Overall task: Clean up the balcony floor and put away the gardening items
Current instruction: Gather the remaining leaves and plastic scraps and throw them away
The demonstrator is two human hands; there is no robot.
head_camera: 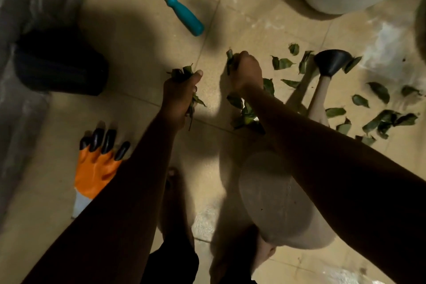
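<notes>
Green leaves (380, 120) lie right of the watering can (272, 203), its body half hidden by the right arm (322, 157); beyond it the left hand (182, 94) and right hand (247, 71) each clench leaves.

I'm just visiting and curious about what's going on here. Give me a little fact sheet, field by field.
place: tiled floor, dim light
left hand: grips a bunch of leaves
right hand: grips a second bunch
loose leaves: scattered on the floor at right
hand rake: teal handle, lying ahead
glove: orange with black claws, flat at left
watering can: beige with a black spout head, below the right arm
black container: far left, in shadow
</notes>
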